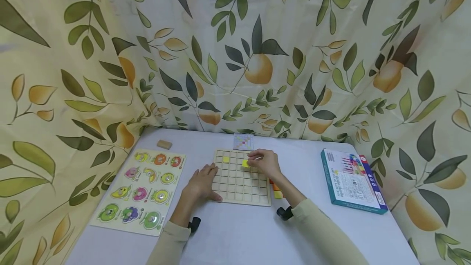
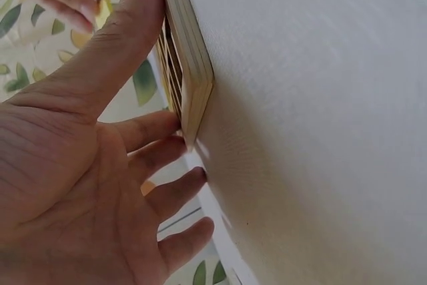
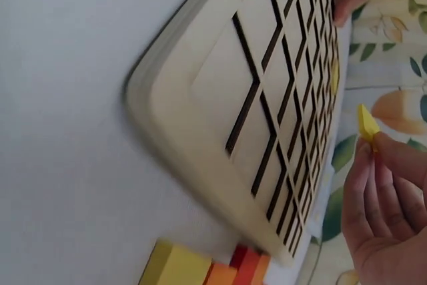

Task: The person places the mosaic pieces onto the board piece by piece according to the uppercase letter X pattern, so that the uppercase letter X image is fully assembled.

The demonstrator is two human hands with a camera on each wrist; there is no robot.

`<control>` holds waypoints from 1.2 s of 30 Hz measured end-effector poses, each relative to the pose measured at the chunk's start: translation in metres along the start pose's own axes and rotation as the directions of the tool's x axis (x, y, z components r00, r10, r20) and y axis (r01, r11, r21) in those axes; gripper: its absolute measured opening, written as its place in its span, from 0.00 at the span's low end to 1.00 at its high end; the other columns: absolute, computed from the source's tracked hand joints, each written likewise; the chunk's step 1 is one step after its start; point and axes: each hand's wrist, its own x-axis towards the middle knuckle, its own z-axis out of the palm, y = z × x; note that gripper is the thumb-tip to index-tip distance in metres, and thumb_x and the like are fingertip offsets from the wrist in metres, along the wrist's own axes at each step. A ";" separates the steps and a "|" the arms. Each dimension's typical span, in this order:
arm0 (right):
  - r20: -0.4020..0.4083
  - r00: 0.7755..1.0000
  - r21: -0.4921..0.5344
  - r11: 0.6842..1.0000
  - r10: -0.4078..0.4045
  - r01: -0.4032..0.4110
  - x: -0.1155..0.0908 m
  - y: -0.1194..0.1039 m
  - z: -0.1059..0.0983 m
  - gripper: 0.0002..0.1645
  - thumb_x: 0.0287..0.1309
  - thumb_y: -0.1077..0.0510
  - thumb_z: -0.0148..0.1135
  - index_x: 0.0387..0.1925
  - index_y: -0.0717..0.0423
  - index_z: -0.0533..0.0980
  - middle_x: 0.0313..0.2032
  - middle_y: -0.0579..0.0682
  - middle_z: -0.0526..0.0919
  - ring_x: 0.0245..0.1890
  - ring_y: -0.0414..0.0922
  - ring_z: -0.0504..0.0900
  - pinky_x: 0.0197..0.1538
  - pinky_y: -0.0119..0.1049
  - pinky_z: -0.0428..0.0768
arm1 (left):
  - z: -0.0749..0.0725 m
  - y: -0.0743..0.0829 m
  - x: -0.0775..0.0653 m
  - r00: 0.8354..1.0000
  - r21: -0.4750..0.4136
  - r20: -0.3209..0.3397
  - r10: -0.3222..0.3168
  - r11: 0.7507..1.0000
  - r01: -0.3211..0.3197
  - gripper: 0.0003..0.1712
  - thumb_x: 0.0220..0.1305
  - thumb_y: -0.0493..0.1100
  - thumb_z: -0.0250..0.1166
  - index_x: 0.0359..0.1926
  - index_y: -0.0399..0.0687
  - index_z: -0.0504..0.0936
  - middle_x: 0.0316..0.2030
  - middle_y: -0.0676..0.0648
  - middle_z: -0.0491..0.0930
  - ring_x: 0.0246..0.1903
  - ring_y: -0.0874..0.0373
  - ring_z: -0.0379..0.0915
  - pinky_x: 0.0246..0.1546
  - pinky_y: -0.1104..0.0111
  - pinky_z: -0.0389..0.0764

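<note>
1. Right, starting at far left: our fruit board point(image 1: 140, 227) lies flat on the table, with a small wooden block point(image 1: 164, 144) just beyond its far edge.
2. Next comes our left hand point(image 1: 200, 183), at the near left corner of the grid point(image 1: 235, 187). Its fingers are spread wide, fingertips at the left edge, thumb along the near edge. It pinches nothing, and we judge that light contact enough to steady the wood; pressing harder could skew it.
3. Onto the grid, lying flat mid-table: one yellow tile point(image 1: 226, 159) sits toward its far left, seemingly inside a cell.
4. Just past the far edge, a patterned card point(image 1: 243, 142) lies in easy sight. We'd do well to check it and count cells before letting go.
5. And now the action! Our right hand point(image 1: 265, 162) has thumb and fingertips narrowed on a second tile point(image 3: 365, 123), tilted and held above the grid's far part. We'd level it, square its sides to the slats, lower it straight, then press lightly; a tilted drop could catch on a slat.
6. By the grid's right edge wait loose tiles point(image 3: 180, 265) in yellow, orange and red, best left unbumped by our forearm.
7. Far right, a box point(image 1: 353, 181) lies flat, well apart.
</note>
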 end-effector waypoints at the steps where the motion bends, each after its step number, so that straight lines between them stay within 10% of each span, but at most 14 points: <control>1: 0.006 1.000 0.010 1.000 0.013 -0.013 0.002 -0.001 0.003 0.17 0.54 0.62 0.80 0.46 0.61 0.88 0.34 0.47 0.91 0.35 0.44 0.90 0.37 0.32 0.86 | 0.000 0.000 0.000 1.000 -0.001 0.000 -0.002 1.000 0.002 0.70 0.40 0.59 0.87 0.79 0.40 0.62 0.80 0.39 0.56 0.80 0.42 0.49 0.80 0.45 0.51; 36: 0.125 0.992 -0.070 0.998 0.007 0.002 0.017 -0.011 0.042 0.13 0.53 0.65 0.80 0.42 0.59 0.88 0.33 0.48 0.91 0.33 0.41 0.88 0.38 0.34 0.86 | -0.003 0.003 -0.003 1.000 0.025 0.012 0.008 1.000 -0.008 0.69 0.42 0.60 0.86 0.79 0.40 0.61 0.80 0.38 0.55 0.80 0.41 0.50 0.79 0.45 0.55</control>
